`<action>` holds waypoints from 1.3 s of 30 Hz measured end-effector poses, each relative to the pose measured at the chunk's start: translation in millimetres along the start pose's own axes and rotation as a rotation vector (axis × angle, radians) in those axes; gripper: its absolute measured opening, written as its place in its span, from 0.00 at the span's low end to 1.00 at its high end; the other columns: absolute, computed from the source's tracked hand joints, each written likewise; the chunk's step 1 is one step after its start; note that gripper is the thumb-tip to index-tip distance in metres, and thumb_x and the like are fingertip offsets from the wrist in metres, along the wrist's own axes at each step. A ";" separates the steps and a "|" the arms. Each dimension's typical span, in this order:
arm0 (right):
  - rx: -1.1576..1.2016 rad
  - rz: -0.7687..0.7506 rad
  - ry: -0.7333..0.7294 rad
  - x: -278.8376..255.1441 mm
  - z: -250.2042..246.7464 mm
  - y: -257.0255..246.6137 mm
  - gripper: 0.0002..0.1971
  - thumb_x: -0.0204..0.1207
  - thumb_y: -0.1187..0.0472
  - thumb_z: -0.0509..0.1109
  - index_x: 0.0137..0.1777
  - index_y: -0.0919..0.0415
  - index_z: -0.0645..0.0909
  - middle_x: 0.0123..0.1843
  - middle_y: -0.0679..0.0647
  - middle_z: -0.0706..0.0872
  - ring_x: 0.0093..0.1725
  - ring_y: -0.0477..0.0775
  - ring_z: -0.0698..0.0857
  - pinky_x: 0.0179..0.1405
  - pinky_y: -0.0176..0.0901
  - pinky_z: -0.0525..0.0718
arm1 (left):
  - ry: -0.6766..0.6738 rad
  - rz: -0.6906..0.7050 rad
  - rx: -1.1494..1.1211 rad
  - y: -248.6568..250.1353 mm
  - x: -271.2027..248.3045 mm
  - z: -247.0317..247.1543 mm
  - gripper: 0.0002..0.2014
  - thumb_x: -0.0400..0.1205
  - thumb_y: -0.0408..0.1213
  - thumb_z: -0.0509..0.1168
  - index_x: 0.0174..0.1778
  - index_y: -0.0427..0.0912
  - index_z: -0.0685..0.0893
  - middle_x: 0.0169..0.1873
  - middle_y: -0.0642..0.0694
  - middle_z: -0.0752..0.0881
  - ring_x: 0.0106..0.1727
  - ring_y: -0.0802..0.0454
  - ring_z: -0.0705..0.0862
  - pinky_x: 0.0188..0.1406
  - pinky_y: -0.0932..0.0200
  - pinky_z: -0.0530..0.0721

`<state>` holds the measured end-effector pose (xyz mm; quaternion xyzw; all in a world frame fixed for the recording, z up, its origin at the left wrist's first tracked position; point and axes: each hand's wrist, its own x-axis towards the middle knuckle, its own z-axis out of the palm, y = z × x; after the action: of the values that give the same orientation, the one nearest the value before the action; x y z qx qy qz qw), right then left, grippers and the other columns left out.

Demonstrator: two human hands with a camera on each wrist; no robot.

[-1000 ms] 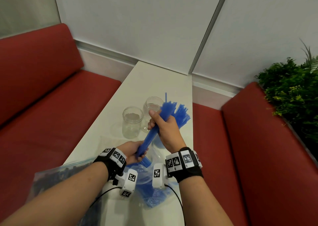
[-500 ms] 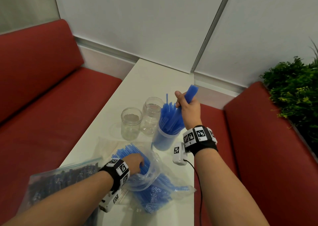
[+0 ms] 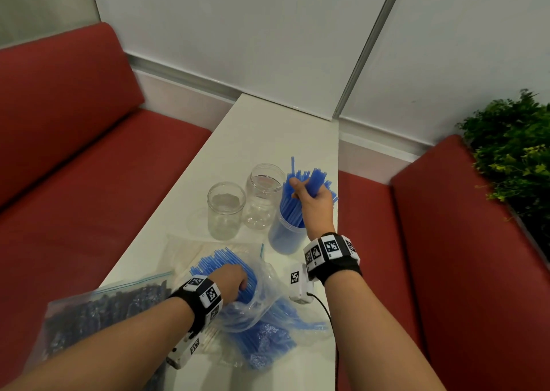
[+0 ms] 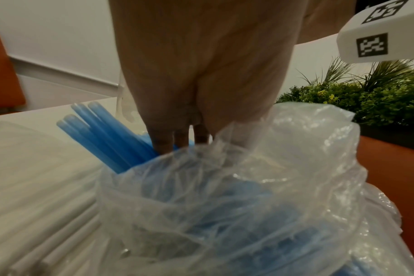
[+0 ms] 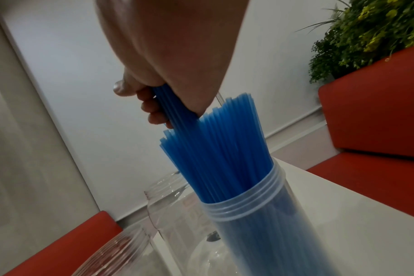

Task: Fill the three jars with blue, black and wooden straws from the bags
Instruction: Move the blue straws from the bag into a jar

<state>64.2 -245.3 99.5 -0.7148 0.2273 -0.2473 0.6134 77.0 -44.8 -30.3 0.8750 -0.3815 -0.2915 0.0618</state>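
Three clear jars stand mid-table. The right jar (image 3: 286, 237) (image 5: 248, 214) holds a thick bunch of blue straws (image 3: 293, 203) (image 5: 215, 149). My right hand (image 3: 309, 195) (image 5: 158, 104) grips a bundle of them near their tops, above that jar. The other two jars (image 3: 226, 209) (image 3: 263, 200) have no straws in them. My left hand (image 3: 235, 280) (image 4: 182, 138) is inside the mouth of the clear bag (image 3: 262, 301) (image 4: 248, 186), fingers curled down round loose blue straws (image 3: 220, 261) (image 4: 102, 130). The plastic hides its fingertips.
A zip bag of black straws (image 3: 98, 316) lies at the near left table edge. A bag of pale straws (image 4: 35, 196) lies under the blue bag. Red benches (image 3: 89, 197) flank the narrow white table (image 3: 268, 128), and a green plant (image 3: 512, 152) stands at the right.
My right hand carried the blue bundle to the right jar and lowered it in. My left hand let go of that bundle and went into the bag, where it stays.
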 end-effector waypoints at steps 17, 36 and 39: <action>-1.003 -0.106 0.007 10.5 -1.6 18.0 0.29 0.90 0.43 0.57 0.87 0.55 0.66 0.90 0.57 0.63 0.91 0.58 0.53 0.90 0.62 0.44 | -0.015 0.002 -0.016 -1.6 3.3 -0.6 0.15 0.79 0.26 0.67 0.61 0.40 0.86 0.65 0.45 0.82 0.65 0.47 0.81 0.66 0.55 0.80; -1.375 0.140 -0.310 44.3 2.4 -4.3 0.61 0.63 0.17 0.68 0.89 0.35 0.38 0.92 0.58 0.32 0.87 0.79 0.33 0.76 0.88 0.35 | 0.031 0.043 -0.028 -6.2 1.1 3.9 0.15 0.79 0.26 0.65 0.60 0.42 0.86 0.62 0.47 0.83 0.62 0.49 0.82 0.65 0.56 0.80; -1.299 0.208 -0.297 30.1 -1.2 -2.6 0.50 0.71 0.37 0.80 0.88 0.37 0.54 0.90 0.61 0.44 0.85 0.81 0.51 0.76 0.79 0.70 | 0.038 0.033 -0.018 -4.6 -0.3 3.7 0.15 0.79 0.26 0.65 0.61 0.42 0.86 0.63 0.47 0.82 0.63 0.49 0.81 0.65 0.57 0.80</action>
<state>86.8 -264.7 104.4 -0.9394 0.3107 0.1008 0.1042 77.7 -41.0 -34.7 0.8734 -0.3922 -0.2770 0.0819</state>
